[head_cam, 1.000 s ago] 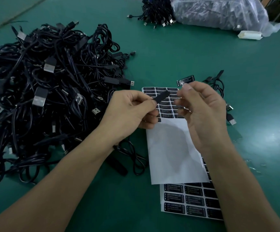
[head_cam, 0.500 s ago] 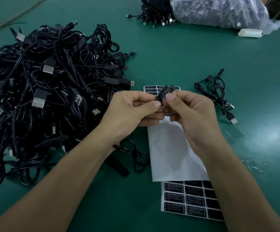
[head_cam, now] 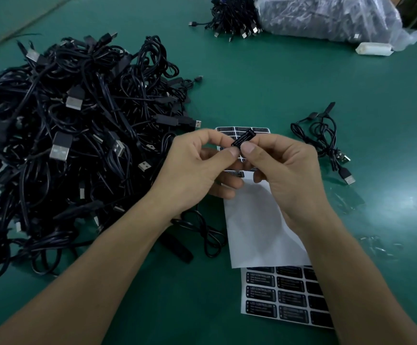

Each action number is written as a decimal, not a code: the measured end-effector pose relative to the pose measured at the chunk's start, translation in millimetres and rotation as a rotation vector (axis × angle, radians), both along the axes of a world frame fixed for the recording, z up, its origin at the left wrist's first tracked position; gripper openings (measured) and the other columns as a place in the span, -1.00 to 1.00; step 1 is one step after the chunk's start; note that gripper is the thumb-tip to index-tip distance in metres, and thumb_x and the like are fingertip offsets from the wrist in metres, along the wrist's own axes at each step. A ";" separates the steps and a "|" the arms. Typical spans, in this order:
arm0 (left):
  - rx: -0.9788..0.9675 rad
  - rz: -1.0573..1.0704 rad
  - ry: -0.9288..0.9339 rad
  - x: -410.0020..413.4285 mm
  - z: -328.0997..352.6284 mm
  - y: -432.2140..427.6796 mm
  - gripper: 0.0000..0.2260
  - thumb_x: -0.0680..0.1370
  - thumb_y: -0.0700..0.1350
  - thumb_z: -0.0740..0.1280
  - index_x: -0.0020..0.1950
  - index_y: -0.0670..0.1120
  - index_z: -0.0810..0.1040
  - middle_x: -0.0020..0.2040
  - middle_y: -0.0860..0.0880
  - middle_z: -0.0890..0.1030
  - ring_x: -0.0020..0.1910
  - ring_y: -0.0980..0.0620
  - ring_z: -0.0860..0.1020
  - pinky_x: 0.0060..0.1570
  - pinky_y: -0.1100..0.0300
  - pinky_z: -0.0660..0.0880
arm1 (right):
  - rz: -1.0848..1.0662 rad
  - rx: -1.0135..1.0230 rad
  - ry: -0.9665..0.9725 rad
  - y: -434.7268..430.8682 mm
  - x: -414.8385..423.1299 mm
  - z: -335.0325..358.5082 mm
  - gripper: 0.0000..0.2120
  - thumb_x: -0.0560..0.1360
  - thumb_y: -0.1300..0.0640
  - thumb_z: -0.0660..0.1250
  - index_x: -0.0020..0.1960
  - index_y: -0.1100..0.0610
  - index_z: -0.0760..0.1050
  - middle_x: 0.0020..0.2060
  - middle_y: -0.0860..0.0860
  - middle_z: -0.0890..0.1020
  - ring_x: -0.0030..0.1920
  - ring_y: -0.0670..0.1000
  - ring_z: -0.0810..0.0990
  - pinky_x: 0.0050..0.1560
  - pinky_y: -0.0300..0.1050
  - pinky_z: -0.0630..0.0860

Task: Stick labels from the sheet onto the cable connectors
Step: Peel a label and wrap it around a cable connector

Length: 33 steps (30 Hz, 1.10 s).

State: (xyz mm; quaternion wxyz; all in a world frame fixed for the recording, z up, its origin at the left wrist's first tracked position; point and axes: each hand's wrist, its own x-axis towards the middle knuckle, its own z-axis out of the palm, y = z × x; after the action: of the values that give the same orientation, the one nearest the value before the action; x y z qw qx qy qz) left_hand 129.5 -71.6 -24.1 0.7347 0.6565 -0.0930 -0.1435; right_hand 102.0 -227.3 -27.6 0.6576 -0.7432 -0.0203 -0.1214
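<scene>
Label [head_cam: 243,137] now on connector [head_cam: 236,144]

Figure: legible print, "LED CONTROLLER".
We read it in white on the raised black label [head_cam: 243,137] and at the head of each label on the lower sheet [head_cam: 276,298]; the smaller lines beneath are illegible.

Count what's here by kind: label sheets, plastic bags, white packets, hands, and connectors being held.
Label sheets: 2, upper sheet, lower sheet
Plastic bag: 1
White packet: 1
Hands: 2, left hand, right hand
Held connector: 1
Total: 7
</scene>
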 end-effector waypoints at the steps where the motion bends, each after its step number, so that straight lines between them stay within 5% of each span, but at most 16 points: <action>1: -0.004 0.006 -0.001 0.0 -0.3 0.0 -0.97 0.62 -0.21 0.36 -0.02 -0.13 0.58 -0.26 -0.10 0.71 -0.43 0.01 0.65 -0.51 0.20 0.56 | -0.006 -0.012 -0.014 0.3 -0.1 0.1 -0.88 0.54 0.26 0.40 -0.13 0.11 0.66 -0.34 -0.08 0.68 -0.29 -0.14 0.64 -0.34 -0.26 0.48; 8: 0.001 0.019 -0.011 0.0 -0.3 0.7 -0.92 0.63 -0.21 0.35 -0.05 -0.14 0.60 -0.32 -0.07 0.67 -0.42 0.03 0.65 -0.49 0.20 0.56 | -0.084 -0.079 -0.100 5.1 -1.0 0.8 -0.87 0.51 0.28 0.44 -0.12 0.07 0.67 -0.37 -0.17 0.67 -0.36 -0.21 0.59 -0.31 -0.36 0.47; 13: -0.011 0.047 -0.004 0.8 0.6 1.0 -0.90 0.64 -0.19 0.33 -0.07 -0.12 0.59 -0.33 -0.05 0.67 -0.43 0.06 0.64 -0.50 0.22 0.55 | -0.189 -0.060 -0.030 7.8 -0.1 -3.4 -0.74 0.46 0.18 0.52 0.13 0.05 0.62 -0.28 -0.11 0.69 -0.28 -0.17 0.62 -0.21 -0.23 0.57; 17: -0.006 0.039 -0.002 1.0 1.0 0.5 -0.91 0.64 -0.19 0.33 -0.05 -0.13 0.59 -0.34 -0.04 0.66 -0.43 0.05 0.64 -0.50 0.22 0.55 | -0.169 0.005 -0.009 8.5 0.1 -0.4 -0.94 0.50 0.22 0.47 -0.07 0.08 0.65 -0.32 -0.10 0.65 -0.36 -0.11 0.55 -0.33 -0.23 0.50; 33: 0.018 0.005 -0.034 0.7 -0.8 0.0 -0.92 0.62 -0.18 0.36 -0.07 -0.12 0.61 -0.33 -0.05 0.67 -0.41 0.05 0.64 -0.49 0.21 0.55 | -0.127 -0.008 0.012 6.7 -0.8 5.1 -0.84 0.55 0.24 0.40 -0.18 0.08 0.64 -0.46 -0.13 0.52 -0.42 -0.08 0.41 -0.39 -0.24 0.42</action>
State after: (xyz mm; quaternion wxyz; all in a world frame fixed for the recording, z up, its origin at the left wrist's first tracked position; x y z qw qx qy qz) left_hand 130.2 -71.6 -24.9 0.7274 0.6657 -0.1023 -0.1312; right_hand 101.2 -220.7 -22.6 0.6458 -0.7463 0.0307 -0.1583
